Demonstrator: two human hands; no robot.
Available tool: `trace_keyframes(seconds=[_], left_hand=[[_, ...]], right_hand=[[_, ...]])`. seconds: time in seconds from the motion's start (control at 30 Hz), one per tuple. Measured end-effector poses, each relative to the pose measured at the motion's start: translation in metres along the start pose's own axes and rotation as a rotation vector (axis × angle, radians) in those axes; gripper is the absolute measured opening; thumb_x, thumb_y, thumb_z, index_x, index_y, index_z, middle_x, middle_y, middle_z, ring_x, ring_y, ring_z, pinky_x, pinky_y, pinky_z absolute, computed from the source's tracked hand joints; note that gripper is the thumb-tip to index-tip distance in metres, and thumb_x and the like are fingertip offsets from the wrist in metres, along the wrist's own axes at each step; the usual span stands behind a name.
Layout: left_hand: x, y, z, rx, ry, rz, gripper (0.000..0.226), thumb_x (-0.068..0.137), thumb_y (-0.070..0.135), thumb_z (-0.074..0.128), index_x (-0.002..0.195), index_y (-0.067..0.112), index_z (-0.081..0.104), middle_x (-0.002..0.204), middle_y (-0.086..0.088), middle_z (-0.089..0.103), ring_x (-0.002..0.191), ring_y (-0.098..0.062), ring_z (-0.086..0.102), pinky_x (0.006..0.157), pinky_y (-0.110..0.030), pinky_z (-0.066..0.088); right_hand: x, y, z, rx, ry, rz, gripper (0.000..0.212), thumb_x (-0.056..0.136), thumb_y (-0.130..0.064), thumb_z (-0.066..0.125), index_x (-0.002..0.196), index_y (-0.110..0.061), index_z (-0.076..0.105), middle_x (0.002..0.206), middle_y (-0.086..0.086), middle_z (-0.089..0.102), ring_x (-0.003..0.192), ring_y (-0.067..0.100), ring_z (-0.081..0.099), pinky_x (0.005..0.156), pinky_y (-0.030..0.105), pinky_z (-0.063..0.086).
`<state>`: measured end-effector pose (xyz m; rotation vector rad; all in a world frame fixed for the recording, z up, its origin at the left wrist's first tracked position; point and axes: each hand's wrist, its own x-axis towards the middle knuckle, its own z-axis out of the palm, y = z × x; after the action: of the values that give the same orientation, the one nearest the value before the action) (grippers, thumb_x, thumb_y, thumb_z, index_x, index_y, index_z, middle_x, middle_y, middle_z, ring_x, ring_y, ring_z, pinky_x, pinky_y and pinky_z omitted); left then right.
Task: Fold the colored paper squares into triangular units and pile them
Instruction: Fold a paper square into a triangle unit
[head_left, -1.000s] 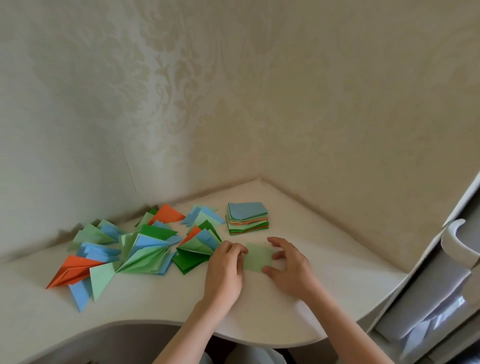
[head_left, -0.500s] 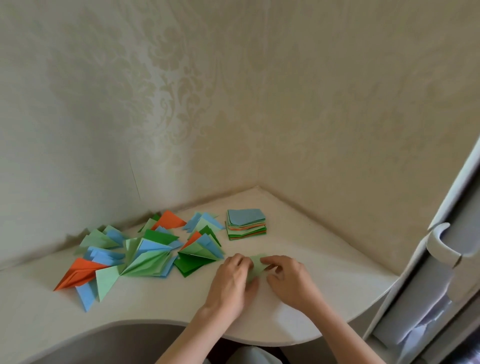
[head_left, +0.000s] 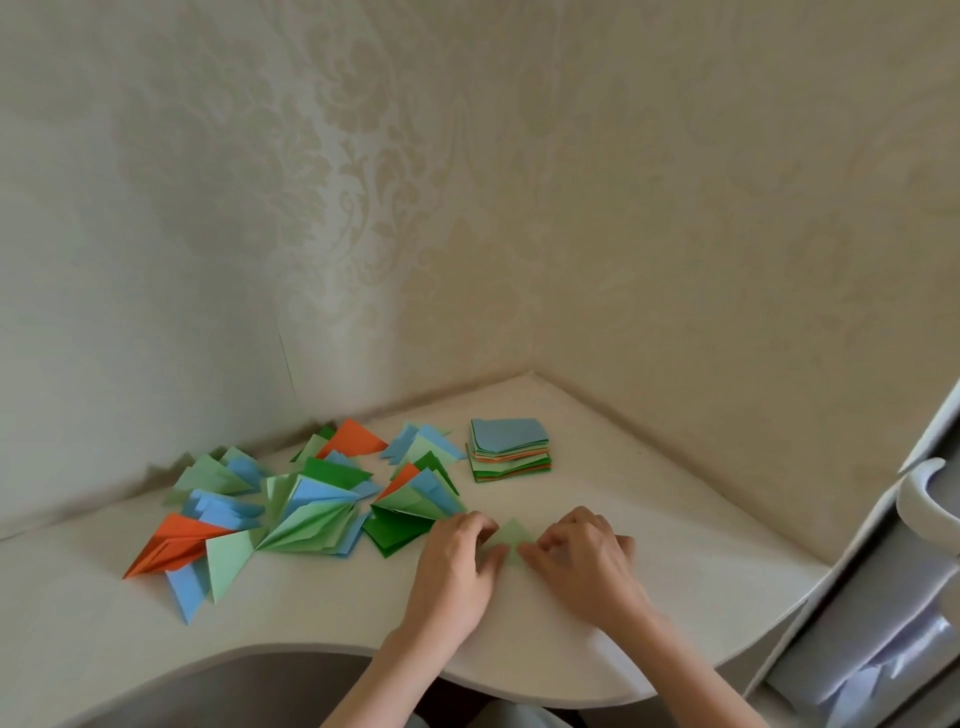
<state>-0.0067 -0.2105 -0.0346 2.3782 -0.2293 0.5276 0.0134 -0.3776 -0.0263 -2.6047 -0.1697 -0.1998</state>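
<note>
Curled fingers (head_left: 480, 525) of both hands pinch the light-green paper (head_left: 511, 535).

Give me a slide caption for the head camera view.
Both hands crease a light green paper beside folded units.

Light green paper (head_left: 511, 538) half hidden under both hands' fingers (head_left: 480, 522); fold state unclear. Lower sheets of the stack (head_left: 509, 449) covered. Forearms, desk (head_left: 311, 597) and white cabinet (head_left: 893, 571) cut off by the edges.
</note>
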Motion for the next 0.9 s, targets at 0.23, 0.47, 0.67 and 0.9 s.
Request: trace_keyframes(seconds=[0.23, 0.47, 0.67, 0.9], left_hand=[[0.004, 0.006, 0.013, -0.030, 0.067, -0.074, 0.019, 0.085, 0.018, 0.069, 0.101, 0.017, 0.061, 0.088, 0.008, 0.055, 0.086, -0.013, 0.052, 0.079, -0.026, 0.045], [0.010, 0.002, 0.009, -0.123, 0.007, -0.188, 0.015, 0.085, 0.009, 0.067, 0.093, 0.019, 0.061, 0.088, 0.008, 0.055, 0.082, -0.008, 0.054, 0.076, -0.022, 0.048], [0.010, -0.003, 0.001, -0.190, -0.009, -0.230, 0.021, 0.082, -0.003, 0.063, 0.091, 0.015, 0.068, 0.084, 0.005, 0.065, 0.077, -0.004, 0.058, 0.070, -0.008, 0.043], [0.009, 0.004, 0.002, -0.153, 0.007, -0.264, 0.023, 0.085, -0.001, 0.060, 0.095, 0.018, 0.068, 0.091, 0.006, 0.064, 0.082, -0.004, 0.059, 0.076, -0.012, 0.046]], right_hand=[[0.002, 0.000, 0.013, -0.064, 0.093, 0.049, 0.035, 0.080, -0.069, 0.050, 0.078, -0.035, 0.055, 0.086, -0.014, 0.048, 0.092, 0.009, 0.047, 0.074, 0.031, 0.017], [0.003, 0.001, 0.013, 0.070, 0.119, 0.080, 0.032, 0.074, -0.057, 0.067, 0.093, -0.041, 0.046, 0.082, -0.016, 0.050, 0.086, 0.002, 0.047, 0.072, 0.031, 0.017], [0.003, 0.006, 0.004, 0.166, 0.020, 0.086, 0.024, 0.078, -0.038, 0.071, 0.089, -0.041, 0.050, 0.084, -0.016, 0.054, 0.083, 0.000, 0.048, 0.075, 0.028, 0.020], [-0.001, 0.007, -0.003, 0.233, -0.010, 0.103, 0.021, 0.080, -0.026, 0.070, 0.089, -0.037, 0.055, 0.086, -0.017, 0.057, 0.079, -0.001, 0.049, 0.086, 0.027, 0.031]])
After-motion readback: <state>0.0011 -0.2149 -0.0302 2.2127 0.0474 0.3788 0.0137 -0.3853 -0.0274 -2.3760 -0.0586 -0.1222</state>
